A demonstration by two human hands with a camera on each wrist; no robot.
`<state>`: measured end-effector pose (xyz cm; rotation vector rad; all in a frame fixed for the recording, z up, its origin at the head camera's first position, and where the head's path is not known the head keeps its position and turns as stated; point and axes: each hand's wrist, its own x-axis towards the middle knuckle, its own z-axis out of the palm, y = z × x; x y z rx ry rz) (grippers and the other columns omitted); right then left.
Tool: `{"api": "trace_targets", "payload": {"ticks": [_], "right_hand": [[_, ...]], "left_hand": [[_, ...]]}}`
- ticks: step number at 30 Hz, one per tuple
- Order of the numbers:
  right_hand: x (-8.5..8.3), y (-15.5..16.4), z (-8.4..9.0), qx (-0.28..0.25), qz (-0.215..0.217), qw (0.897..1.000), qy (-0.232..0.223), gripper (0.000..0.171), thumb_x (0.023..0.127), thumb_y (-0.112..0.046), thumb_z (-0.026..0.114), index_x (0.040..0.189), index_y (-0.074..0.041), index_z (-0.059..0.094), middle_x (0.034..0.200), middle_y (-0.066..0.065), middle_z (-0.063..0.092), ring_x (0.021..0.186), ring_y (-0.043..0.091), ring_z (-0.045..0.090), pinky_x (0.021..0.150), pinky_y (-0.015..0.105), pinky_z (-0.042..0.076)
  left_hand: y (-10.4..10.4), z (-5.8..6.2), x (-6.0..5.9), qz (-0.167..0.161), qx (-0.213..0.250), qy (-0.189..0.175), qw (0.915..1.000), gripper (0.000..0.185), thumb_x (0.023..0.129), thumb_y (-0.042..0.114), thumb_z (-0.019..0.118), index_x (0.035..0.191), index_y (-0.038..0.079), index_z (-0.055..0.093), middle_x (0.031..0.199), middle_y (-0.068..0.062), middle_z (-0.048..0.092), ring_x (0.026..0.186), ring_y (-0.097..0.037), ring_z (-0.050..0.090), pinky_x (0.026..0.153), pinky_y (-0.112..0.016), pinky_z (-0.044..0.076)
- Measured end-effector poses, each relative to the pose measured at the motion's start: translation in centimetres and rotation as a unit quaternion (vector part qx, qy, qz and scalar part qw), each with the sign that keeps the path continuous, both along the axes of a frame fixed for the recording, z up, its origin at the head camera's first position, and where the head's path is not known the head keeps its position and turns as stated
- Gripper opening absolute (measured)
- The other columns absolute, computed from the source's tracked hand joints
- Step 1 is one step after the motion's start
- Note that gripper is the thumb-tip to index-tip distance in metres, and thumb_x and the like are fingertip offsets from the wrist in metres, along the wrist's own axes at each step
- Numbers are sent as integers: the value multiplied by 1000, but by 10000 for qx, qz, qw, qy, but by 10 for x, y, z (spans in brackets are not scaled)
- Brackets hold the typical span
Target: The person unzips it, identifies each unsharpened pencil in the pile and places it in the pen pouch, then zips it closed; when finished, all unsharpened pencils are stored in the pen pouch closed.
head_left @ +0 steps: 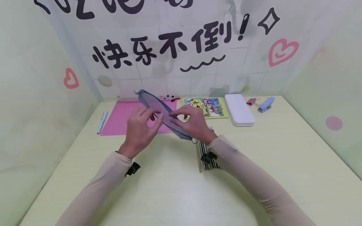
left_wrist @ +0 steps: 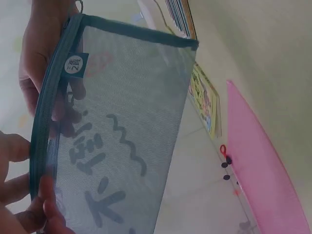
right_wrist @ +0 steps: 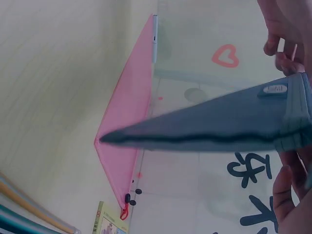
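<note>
Both hands on blue mesh pouch (head_left: pixel 161 113), held off table. Left hand (head_left: pixel 139 130) pinches zipper edge, right hand (head_left: pixel 193 122) grips end by pull. Pouch looks empty, zip shut; pencils (head_left: pixel 205 153) under right wrist not packed.

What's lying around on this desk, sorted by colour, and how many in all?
Blue: 3, mesh pouch, stapler, pen
Pink: 2, folder, binder clip
White: 1, case
Green-yellow: 1, booklet
Mixed: 1, pencil bundle
Total: 8

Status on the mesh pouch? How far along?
Early. Both hands, left hand and right hand, hold the blue mesh pouch off the table at its zipper edge; it looks empty. The pencils lie bundled on the table, none inside.
</note>
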<state>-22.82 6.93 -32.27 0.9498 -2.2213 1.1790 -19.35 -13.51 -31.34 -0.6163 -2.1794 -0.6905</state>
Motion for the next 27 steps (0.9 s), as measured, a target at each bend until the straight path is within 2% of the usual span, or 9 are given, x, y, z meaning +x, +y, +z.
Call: {"api": "trace_targets", "payload": {"ticks": [4,9,12,17,20,23,25,27], "right_hand": [[-2,3,-4,-267,-167,9994,-150,19,84,-13,81,102,-6,80,96,10,79,83,21,70,67,40,55],[-7,13,-7,-566,-302,9971,-413,17,85,-12,80,101,-6,80,98,9,79,82,18,68,67,26,51],[-9,21,-9,-667,-441,9941,-736,17,87,-11,78,103,-6,79,101,9,79,82,18,67,66,20,48],[-10,32,-13,-811,-825,9847,-1300,17,89,-10,75,104,-6,79,97,12,79,79,19,63,60,20,42],[-9,31,-16,-830,-892,9784,-1670,16,89,-11,75,103,-6,80,95,12,78,80,18,62,61,20,44],[-6,26,-19,-647,-619,9746,-2055,18,89,-12,75,105,-6,79,95,11,78,83,18,66,66,23,51],[-3,21,-22,-387,-327,9708,-2345,17,89,-12,75,105,-7,79,96,8,78,84,18,68,69,26,54],[1,19,-24,-33,15,9649,-2625,17,89,-13,75,106,-9,79,97,5,78,84,19,69,70,28,55]], "left_hand": [[-1,0,2,109,9,-138,9998,11,92,10,67,95,1,72,75,-11,71,65,-23,62,60,-32,49],[-9,7,3,228,132,-22,9997,13,90,1,63,96,-5,73,75,-16,72,62,-25,64,58,-33,53],[-17,13,4,365,162,64,9992,15,91,-1,62,99,-7,74,79,-19,73,64,-27,64,60,-35,54],[-33,27,3,668,77,204,9975,18,93,-3,61,103,-9,75,89,-22,74,69,-30,66,62,-38,54],[-39,33,2,720,-52,155,9973,20,93,-3,60,104,-8,76,88,-22,73,69,-29,65,62,-37,52],[-40,36,0,535,-214,-208,9981,22,93,-2,58,106,-6,76,85,-19,73,66,-26,62,61,-33,48],[-39,36,-3,183,-255,-695,9971,24,93,-1,58,110,-3,75,85,-16,74,66,-22,62,61,-28,48],[-38,36,-5,-238,-245,-1332,9905,25,94,1,59,114,-2,75,85,-14,74,68,-20,60,60,-23,47]]}}
